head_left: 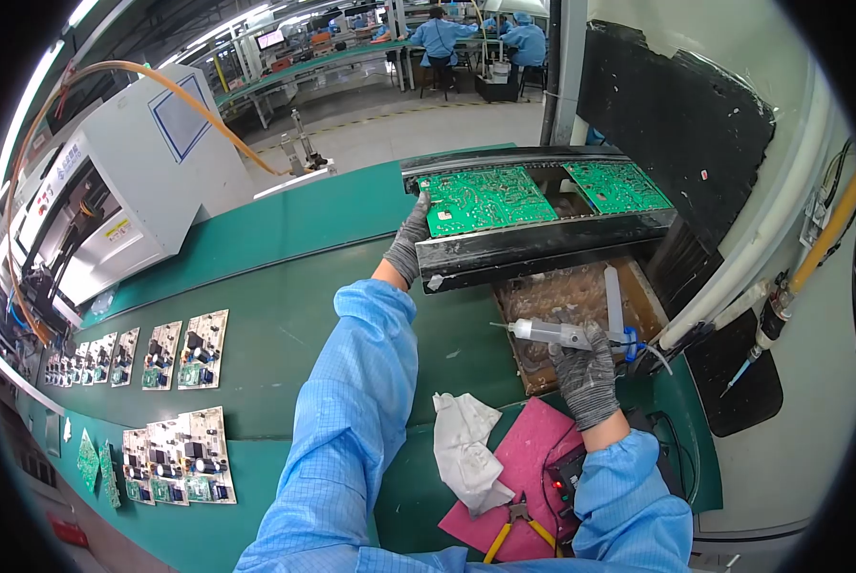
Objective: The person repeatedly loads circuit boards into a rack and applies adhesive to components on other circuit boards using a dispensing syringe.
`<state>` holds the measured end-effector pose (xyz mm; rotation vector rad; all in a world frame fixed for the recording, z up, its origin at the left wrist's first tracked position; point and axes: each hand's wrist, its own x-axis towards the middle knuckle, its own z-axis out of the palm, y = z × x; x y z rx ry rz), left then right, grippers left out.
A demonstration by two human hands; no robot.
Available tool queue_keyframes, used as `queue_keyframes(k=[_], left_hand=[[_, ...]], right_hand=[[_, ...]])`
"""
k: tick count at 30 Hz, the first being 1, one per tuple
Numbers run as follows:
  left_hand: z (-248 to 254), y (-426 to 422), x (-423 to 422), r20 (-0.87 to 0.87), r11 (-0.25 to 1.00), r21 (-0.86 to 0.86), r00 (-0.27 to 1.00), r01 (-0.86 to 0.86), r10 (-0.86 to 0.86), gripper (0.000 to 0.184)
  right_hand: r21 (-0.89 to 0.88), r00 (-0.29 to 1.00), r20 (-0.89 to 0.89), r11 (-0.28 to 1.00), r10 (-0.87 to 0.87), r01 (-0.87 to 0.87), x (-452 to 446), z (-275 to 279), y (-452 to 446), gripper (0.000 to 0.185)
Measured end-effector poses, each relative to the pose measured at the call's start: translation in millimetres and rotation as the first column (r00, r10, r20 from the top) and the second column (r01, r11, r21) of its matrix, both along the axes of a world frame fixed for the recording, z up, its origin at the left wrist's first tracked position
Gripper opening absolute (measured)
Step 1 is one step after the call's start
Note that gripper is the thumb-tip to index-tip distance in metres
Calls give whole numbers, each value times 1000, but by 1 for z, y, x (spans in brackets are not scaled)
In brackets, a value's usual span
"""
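Note:
My left hand, in a grey glove, grips the left edge of a green circuit board, its solder side up on black rails. Beyond a gap, a second green circuit board lies on the same rails. My right hand, also gloved, is closed around a dispensing syringe whose thin tip points left. The syringe is over a stained tray below the rails. A white tube leans in that tray, beside a blue fitting with a hose.
Boards with components stand in rows at left on the green bench. A white cloth, pink pad, yellow-handled cutters and black box lie in front. A white machine stands left; people sit far behind.

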<state>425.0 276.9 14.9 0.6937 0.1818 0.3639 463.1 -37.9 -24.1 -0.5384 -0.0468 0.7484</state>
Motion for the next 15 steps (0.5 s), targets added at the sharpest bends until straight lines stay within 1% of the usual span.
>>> queue_keyframes(k=[3,6,9,10,12,13,14,15], left_hand=[[5,-3,0,-29,1000,-8,999,16,-16,53],[7,-5,3,-16,999,-17,999,52,-52,52],[2,-2,8,-20,994,-6,994,108,-108,56],[0,-1,9,15,992,2,992,128,-128,57],[1,0,3,80,989,22,985,150,-151,60],[0,-1,1,105,976,10,970,220,-219,72],[-12,16,-4,8,926,17,926,377,-377,82],[5,6,-21,-187,973,111,966,201,-178,91]], right_hand=[[-5,999,-33,1000,-11,11,2,-4,0,35],[8,1000,-13,1000,10,-10,4,-7,2,34],[-1,1000,9,1000,-8,8,2,-2,2,35],[-10,1000,16,1000,-14,14,3,-2,1,35],[-27,1000,28,1000,-11,12,5,-7,0,35],[-48,998,-26,997,-55,54,5,-11,-1,41],[-1,999,17,999,-35,35,8,-16,-3,43],[45,998,59,999,-4,1,13,-20,-4,44]])
